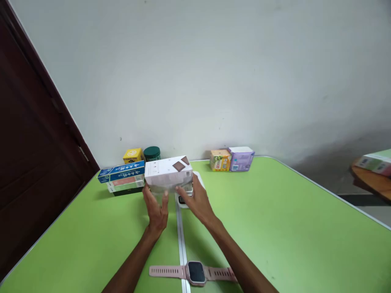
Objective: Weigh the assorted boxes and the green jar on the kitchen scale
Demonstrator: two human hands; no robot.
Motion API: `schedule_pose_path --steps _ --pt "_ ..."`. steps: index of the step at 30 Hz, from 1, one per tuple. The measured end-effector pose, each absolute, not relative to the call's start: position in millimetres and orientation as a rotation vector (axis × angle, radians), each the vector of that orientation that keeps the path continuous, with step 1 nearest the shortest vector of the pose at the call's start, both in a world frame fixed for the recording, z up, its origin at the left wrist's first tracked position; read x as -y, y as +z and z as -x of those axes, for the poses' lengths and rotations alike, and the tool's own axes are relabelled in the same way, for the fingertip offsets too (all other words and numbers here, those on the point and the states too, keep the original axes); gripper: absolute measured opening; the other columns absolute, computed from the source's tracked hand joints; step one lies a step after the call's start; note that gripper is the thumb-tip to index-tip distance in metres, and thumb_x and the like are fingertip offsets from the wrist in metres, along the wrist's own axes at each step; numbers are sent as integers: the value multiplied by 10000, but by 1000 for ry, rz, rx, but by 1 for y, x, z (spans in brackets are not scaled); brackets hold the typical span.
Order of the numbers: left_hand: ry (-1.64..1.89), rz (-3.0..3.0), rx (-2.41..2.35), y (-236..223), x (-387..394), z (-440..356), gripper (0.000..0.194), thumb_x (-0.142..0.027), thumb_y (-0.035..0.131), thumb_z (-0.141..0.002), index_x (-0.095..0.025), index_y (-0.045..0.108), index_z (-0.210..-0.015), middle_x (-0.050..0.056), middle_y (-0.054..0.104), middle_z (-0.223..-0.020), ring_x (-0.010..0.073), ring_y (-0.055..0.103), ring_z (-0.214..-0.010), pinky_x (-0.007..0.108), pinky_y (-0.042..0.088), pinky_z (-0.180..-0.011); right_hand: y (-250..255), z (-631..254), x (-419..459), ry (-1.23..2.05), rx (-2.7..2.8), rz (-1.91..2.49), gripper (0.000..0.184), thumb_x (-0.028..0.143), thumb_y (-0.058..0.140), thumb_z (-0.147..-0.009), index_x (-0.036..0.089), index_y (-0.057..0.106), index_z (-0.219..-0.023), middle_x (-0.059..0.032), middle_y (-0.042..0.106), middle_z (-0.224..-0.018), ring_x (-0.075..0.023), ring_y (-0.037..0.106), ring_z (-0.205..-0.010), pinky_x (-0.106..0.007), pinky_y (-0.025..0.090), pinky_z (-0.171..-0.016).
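Note:
Both hands hold a white carton (166, 173) with brown squares printed on it, raised above the green table. My left hand (156, 209) grips its left end from below, with the thumb on the near side. The right end is held by my right hand (198, 200), whose fingers lie along its side. Behind and below the carton is a white digital scale (199, 181) with a small dark display; the carton and my right hand hide much of it. Close to my forearms, a pink smartwatch (196, 272) lies flat across the table seam, its right strap end behind my right forearm.
Stacked boxes (122, 173) stand at the left, with a yellow box (133, 155) and a green-lidded jar (152, 153) behind. An orange box (220, 160) and a purple pack (241, 158) sit near the wall. A wooden surface (371, 179) holds another package at far right.

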State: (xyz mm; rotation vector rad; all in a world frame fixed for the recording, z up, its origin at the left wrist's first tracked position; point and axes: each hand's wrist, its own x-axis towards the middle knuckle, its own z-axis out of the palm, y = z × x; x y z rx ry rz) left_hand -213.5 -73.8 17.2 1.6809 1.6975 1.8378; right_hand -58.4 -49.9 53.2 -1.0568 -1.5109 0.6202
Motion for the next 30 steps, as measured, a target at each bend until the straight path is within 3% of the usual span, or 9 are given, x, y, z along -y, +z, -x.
schedule_pose_path --steps 9,13,16,22,26,30 --pt "1664 -1840 -1569 -2 28 167 628 -465 561 -965 -161 366 -1479 203 481 -1448 307 465 -1408 492 358 -1207 32 -4 20 659 1398 1236 579 484 663 -841 217 558 -1344 -114 714 -1247 -320 685 -1111 -504 542 -975" --pt "1650 -1805 -1563 -4 26 173 594 -488 521 -994 -181 376 -1482 185 492 -1463 292 464 -1408 485 358 -1208 19 -10 17 785 1355 1125 695 571 676 -850 238 503 -1435 -129 651 -1401 -317 651 -1219 -499 527 -1021" --pt "1684 -1620 -1584 -14 26 188 614 -557 472 -1007 -185 382 -1487 181 494 -1489 275 486 -1407 453 360 -1213 1 -25 15 821 1191 1183 685 700 568 -885 238 545 -1391 -144 592 -1483 -312 589 -1315 -483 485 -1080" --pt "1561 -1219 -1616 -38 27 220 670 -703 363 -983 -177 504 -1372 186 632 -1341 285 685 -1154 455 513 -1071 -35 -48 12 569 1203 1404 696 782 383 -900 174 644 -1119 -151 732 -1064 -296 663 -961 -467 512 -937" --pt "1529 -1243 -1618 -38 31 223 673 -712 373 -974 -164 546 -1325 191 658 -1306 293 705 -1121 460 521 -1063 -34 -43 16 489 1268 1412 663 733 350 -940 169 652 -1112 -142 727 -1024 -280 647 -914 -437 504 -889" --pt "1560 -1301 -1664 -39 38 221 642 -661 385 -991 -166 518 -1379 203 594 -1412 310 612 -1307 483 457 -1143 -30 -39 23 522 1255 1400 706 745 325 -953 163 686 -1124 -158 742 -1077 -299 659 -962 -466 506 -932"
